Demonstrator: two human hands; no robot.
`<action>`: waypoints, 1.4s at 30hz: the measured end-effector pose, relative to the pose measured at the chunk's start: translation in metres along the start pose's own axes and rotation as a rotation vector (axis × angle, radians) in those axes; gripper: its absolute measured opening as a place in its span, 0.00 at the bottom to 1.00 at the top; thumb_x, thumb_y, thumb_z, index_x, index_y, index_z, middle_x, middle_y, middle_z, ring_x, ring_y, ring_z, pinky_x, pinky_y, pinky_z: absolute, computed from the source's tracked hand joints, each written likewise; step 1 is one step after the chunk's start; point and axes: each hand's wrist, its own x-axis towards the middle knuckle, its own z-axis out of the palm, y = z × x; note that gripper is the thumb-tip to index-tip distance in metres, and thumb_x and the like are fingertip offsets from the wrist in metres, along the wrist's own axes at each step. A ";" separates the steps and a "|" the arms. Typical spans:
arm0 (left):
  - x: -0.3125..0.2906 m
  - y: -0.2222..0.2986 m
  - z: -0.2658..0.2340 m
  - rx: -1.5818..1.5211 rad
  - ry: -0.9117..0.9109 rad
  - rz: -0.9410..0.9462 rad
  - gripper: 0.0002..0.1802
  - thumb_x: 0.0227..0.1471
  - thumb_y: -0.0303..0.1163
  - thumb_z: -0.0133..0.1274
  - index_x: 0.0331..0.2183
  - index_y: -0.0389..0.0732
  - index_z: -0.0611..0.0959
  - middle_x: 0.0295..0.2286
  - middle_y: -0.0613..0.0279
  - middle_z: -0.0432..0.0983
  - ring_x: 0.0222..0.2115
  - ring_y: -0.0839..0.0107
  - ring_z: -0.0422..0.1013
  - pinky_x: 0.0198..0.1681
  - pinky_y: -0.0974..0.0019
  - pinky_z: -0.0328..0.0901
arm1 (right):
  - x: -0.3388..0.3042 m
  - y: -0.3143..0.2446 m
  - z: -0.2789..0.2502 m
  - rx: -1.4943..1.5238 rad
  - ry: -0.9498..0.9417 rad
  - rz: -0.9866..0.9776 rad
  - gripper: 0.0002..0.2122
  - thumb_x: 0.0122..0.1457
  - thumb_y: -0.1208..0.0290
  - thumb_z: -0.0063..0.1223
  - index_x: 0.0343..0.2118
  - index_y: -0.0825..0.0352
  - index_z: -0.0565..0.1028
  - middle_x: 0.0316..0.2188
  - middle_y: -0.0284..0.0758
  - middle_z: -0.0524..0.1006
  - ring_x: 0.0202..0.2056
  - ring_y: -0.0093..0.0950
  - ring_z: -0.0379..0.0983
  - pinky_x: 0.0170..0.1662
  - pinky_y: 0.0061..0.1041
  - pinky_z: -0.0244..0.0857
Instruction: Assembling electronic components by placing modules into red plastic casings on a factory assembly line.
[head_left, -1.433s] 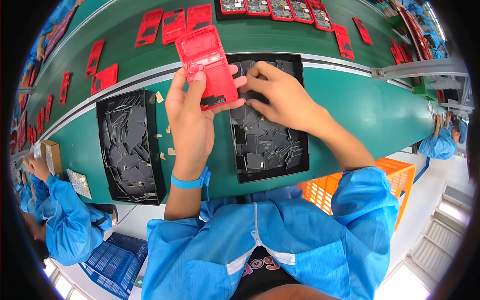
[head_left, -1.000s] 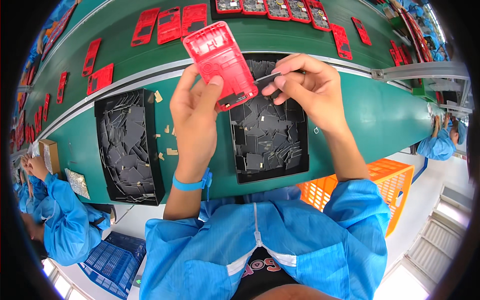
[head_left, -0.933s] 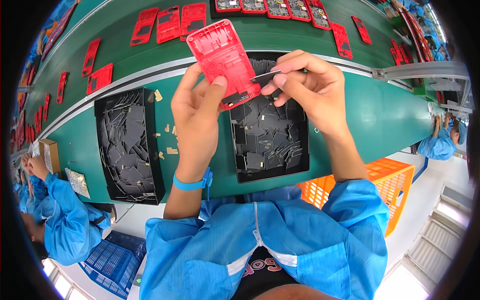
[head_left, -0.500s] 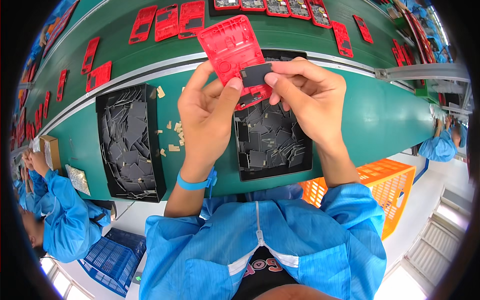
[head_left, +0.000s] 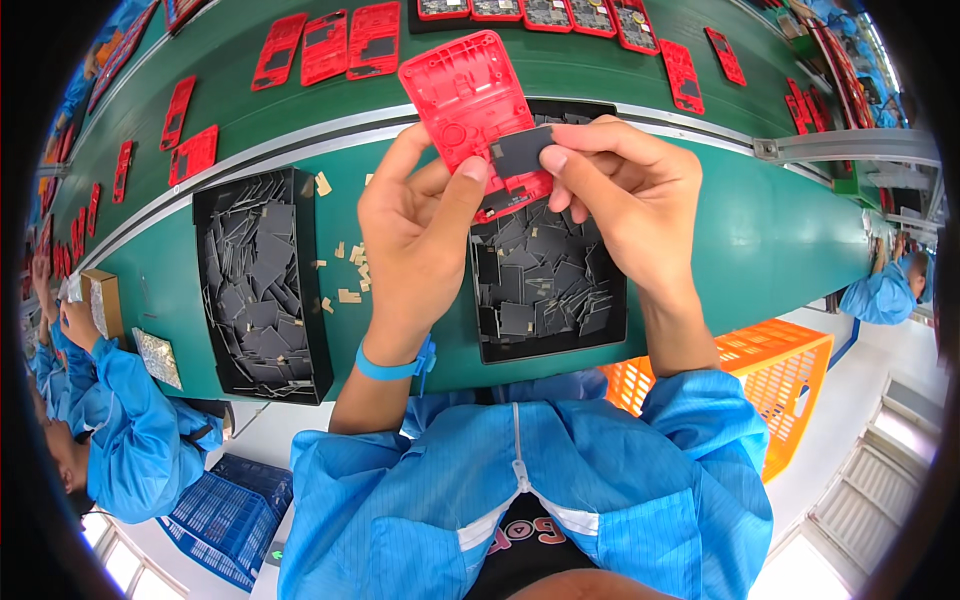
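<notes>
My left hand (head_left: 415, 215) grips a red plastic housing (head_left: 465, 90), inner side up, with its thumb on the left edge. Between the thumb and fingers of my right hand (head_left: 630, 185) is a thin dark grey rectangular pad (head_left: 522, 152), held over the lower part of the housing. Whether the pad touches the housing I cannot tell. Beneath both hands stands a black tray (head_left: 552, 352) filled with loose dark grey pads (head_left: 545, 285). A blue band circles my left wrist.
Another black tray (head_left: 322, 360) of dark pads stands at left, with small beige pieces (head_left: 349, 296) scattered beside it. Beyond a metal rail (head_left: 375, 122), a green belt (head_left: 240, 110) carries red housings. An orange crate (head_left: 790, 380) stands below right. Co-workers (head_left: 130, 430) sit at left and far right.
Both hands have shifted slightly right with the housing and the pad. The red housings on the belt have slid left. A co-worker's hands at left have moved apart.
</notes>
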 end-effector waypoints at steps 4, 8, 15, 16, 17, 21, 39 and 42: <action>-0.001 0.002 0.003 0.036 0.002 -0.004 0.22 0.63 0.19 0.51 0.58 0.28 0.70 0.44 0.47 0.82 0.43 0.73 0.78 0.46 0.71 0.72 | 0.001 0.001 0.001 0.008 -0.013 0.018 0.06 0.60 0.83 0.60 0.40 0.73 0.82 0.29 0.33 0.81 0.28 0.18 0.78 0.28 0.15 0.69; -0.001 0.002 0.002 0.047 0.006 -0.005 0.22 0.63 0.18 0.51 0.57 0.28 0.71 0.44 0.48 0.82 0.42 0.74 0.78 0.46 0.72 0.72 | 0.001 0.003 0.003 0.012 -0.020 0.006 0.06 0.61 0.84 0.60 0.40 0.74 0.82 0.30 0.32 0.79 0.28 0.18 0.78 0.28 0.15 0.69; -0.002 -0.004 0.000 0.039 0.022 0.012 0.20 0.63 0.18 0.51 0.55 0.28 0.73 0.43 0.49 0.83 0.42 0.75 0.78 0.45 0.73 0.72 | -0.007 0.014 0.015 -0.593 0.110 -0.525 0.09 0.54 0.87 0.63 0.40 0.76 0.81 0.28 0.37 0.75 0.24 0.23 0.74 0.27 0.21 0.67; -0.003 -0.005 0.002 0.046 0.033 0.016 0.20 0.63 0.19 0.51 0.55 0.27 0.73 0.43 0.49 0.83 0.42 0.75 0.78 0.45 0.73 0.72 | -0.009 0.020 0.018 -0.655 0.149 -0.600 0.13 0.54 0.87 0.63 0.43 0.74 0.82 0.31 0.38 0.75 0.26 0.24 0.72 0.29 0.21 0.65; -0.002 -0.005 0.003 0.045 0.029 0.014 0.20 0.63 0.19 0.51 0.55 0.27 0.73 0.43 0.49 0.83 0.42 0.75 0.78 0.45 0.73 0.72 | -0.010 0.026 0.024 -0.695 0.178 -0.625 0.14 0.54 0.87 0.63 0.45 0.73 0.82 0.34 0.38 0.75 0.26 0.24 0.71 0.29 0.21 0.65; -0.003 -0.006 0.007 0.015 0.061 0.039 0.19 0.61 0.18 0.54 0.54 0.28 0.74 0.43 0.50 0.82 0.42 0.74 0.78 0.46 0.72 0.72 | -0.016 0.025 0.029 -0.931 0.205 -0.647 0.18 0.53 0.86 0.65 0.49 0.72 0.81 0.42 0.37 0.73 0.27 0.22 0.69 0.30 0.21 0.65; -0.006 -0.003 0.008 0.005 -0.046 0.075 0.22 0.55 0.14 0.58 0.52 0.28 0.77 0.45 0.50 0.80 0.45 0.69 0.77 0.48 0.67 0.73 | 0.001 0.013 -0.001 -0.222 -0.193 -0.118 0.10 0.62 0.78 0.59 0.24 0.68 0.72 0.16 0.22 0.67 0.19 0.10 0.56 0.21 0.19 0.49; -0.005 -0.002 0.006 0.011 -0.050 0.052 0.23 0.56 0.14 0.57 0.54 0.28 0.75 0.45 0.50 0.80 0.45 0.68 0.77 0.48 0.66 0.74 | 0.006 0.014 0.002 -0.337 -0.187 -0.337 0.12 0.61 0.78 0.59 0.23 0.68 0.70 0.14 0.22 0.64 0.18 0.11 0.54 0.19 0.21 0.46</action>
